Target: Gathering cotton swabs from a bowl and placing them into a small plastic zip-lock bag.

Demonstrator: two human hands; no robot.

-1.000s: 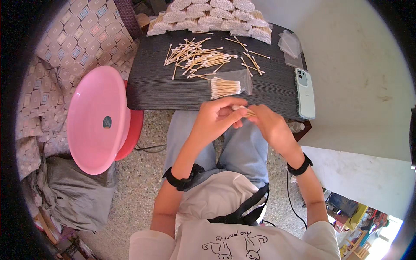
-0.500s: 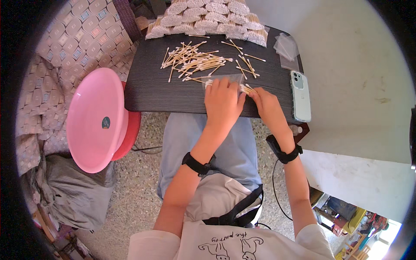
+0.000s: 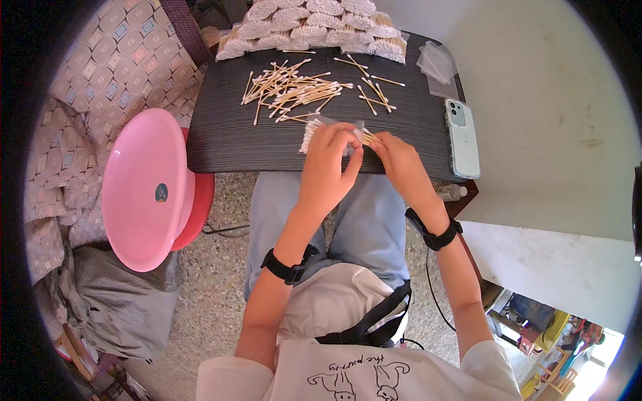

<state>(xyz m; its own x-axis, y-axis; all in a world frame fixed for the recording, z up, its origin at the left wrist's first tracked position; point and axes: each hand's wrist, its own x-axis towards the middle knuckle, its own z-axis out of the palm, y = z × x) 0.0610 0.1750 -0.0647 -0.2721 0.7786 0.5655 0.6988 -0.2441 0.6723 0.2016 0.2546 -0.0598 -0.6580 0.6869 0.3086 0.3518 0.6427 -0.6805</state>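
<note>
My left hand [image 3: 328, 155] is closed over a small clear plastic bag [image 3: 309, 137] that lies at the near edge of the dark table. White tips of cotton swabs show inside the bag, left of my fingers. Close by on the right, my right hand [image 3: 399, 162] pinches a few cotton swabs [image 3: 368, 137] at the bag's mouth, their tips pointing toward it. Beyond both hands, a loose heap of cotton swabs [image 3: 291, 90] lies on the table [image 3: 221, 134]. A few more swabs [image 3: 376, 95] are scattered to the heap's right.
Filled bags of cotton swabs [image 3: 311, 30] are stacked at the table's far edge. Flat clear bags [image 3: 438, 67] and a phone [image 3: 463, 140] lie along the right edge. A pink basin [image 3: 144, 200] stands left of the table, and a wall rises on the right.
My left hand has moved slightly left and its fingers have curled on the bag. More swab tips show in the bag. The right hand's swabs remain at its mouth.
</note>
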